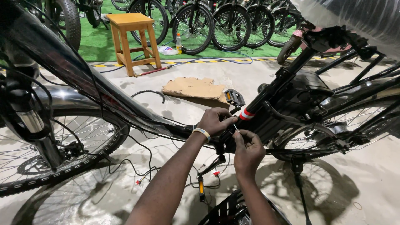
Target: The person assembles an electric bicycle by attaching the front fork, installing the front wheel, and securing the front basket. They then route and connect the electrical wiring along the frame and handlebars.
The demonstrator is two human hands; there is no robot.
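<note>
A black bicycle frame (104,93) runs across the view, front wheel (54,141) at left, rear wheel (346,129) at right. My left hand (214,121), with a pale wristband, presses on the frame near the bottom of the seat tube. My right hand (248,146) is just below it, fingers pinched on a thin white strip (236,127), likely a cable tie, that both hands meet at. Loose black wires with red connectors (175,175) hang under the frame. A black pedal (234,98) sticks out just above my hands.
A wooden stool (133,39) stands at the back on the concrete floor, with a flat piece of cardboard (195,88) in front of it. Several parked bicycles (229,23) line the green mat behind. A kickstand (300,183) reaches down at right.
</note>
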